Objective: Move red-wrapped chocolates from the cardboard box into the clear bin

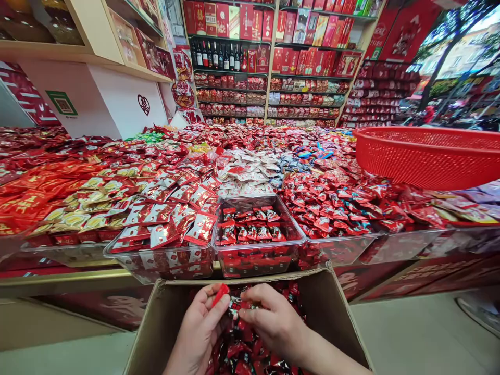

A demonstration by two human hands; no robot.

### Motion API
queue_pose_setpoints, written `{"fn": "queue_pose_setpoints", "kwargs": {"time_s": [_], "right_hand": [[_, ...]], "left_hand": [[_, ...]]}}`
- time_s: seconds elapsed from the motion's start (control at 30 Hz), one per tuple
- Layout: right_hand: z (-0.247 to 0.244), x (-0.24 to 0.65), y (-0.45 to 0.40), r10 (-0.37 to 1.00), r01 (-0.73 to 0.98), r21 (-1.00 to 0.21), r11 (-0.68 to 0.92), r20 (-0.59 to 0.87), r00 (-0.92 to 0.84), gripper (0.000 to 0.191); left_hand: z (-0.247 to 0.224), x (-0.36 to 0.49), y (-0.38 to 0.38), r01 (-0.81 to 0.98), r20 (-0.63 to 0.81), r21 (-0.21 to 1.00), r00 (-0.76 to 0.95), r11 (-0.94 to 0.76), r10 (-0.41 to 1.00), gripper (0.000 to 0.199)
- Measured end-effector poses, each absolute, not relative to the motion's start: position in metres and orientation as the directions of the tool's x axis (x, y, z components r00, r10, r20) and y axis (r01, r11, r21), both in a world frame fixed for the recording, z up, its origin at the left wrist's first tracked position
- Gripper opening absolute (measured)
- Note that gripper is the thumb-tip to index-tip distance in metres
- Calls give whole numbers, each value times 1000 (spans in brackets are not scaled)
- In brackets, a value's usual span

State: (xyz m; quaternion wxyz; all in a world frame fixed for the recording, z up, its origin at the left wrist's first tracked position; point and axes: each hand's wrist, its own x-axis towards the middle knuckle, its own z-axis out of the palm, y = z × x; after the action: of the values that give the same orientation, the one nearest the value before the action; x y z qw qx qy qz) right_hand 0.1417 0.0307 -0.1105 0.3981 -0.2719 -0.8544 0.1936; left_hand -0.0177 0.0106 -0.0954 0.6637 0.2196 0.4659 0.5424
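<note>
My left hand [200,325] is over an open cardboard box [339,312], its thumb and fingers closed on a small red-wrapped candy [221,295]. Close beside it, my right hand [275,324] pinches another wrapped candy [234,306] with red and silvery packaging; the fingers partly cover it. Below both hands, many loose red and dark wrapped candies [238,350] fill the box. Just beyond the box's far edge stands a clear plastic bin [255,251], where similar red candies [253,229] lie in neat rows.
Bins heaped with packets flank the clear bin, including red-and-white packets [164,229] at left and red packets [332,203] at right. A red mesh basket [425,156] rests on the right-hand piles. Shelves [269,67] of boxes and bottles stand behind. A shoe [480,315] shows at right.
</note>
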Motion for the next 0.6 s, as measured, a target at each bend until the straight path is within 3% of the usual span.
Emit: {"fn": "queue_pose_setpoints", "kwargs": {"time_s": [0.1, 0.17, 0.23, 0.3, 0.43, 0.6], "right_hand": [[-111, 141, 31, 744, 184, -753, 632, 524, -414, 21], [-112, 137, 31, 870, 115, -906, 407, 347, -349, 17], [-114, 133, 31, 929, 47, -984, 172, 146, -339, 16], [-116, 129, 31, 939, -9, -1000, 24, 25, -342, 17], [-117, 127, 32, 942, -67, -996, -59, -34, -334, 20], [-114, 128, 33, 905, -156, -974, -163, -84, -417, 24]], "left_hand": [[-93, -20, 11, -416, -302, 877, -87, 241, 949, 27], [-95, -21, 11, -350, -274, 909, -97, 224, 957, 28], [-98, -22, 11, -309, -260, 925, -90, 222, 961, 29], [-101, -21, 11, -298, -257, 929, -94, 219, 962, 29], [-103, -20, 13, -306, -256, 928, -115, 211, 960, 28], [-99, -20, 14, -95, -182, 981, -130, 170, 975, 22]]}}
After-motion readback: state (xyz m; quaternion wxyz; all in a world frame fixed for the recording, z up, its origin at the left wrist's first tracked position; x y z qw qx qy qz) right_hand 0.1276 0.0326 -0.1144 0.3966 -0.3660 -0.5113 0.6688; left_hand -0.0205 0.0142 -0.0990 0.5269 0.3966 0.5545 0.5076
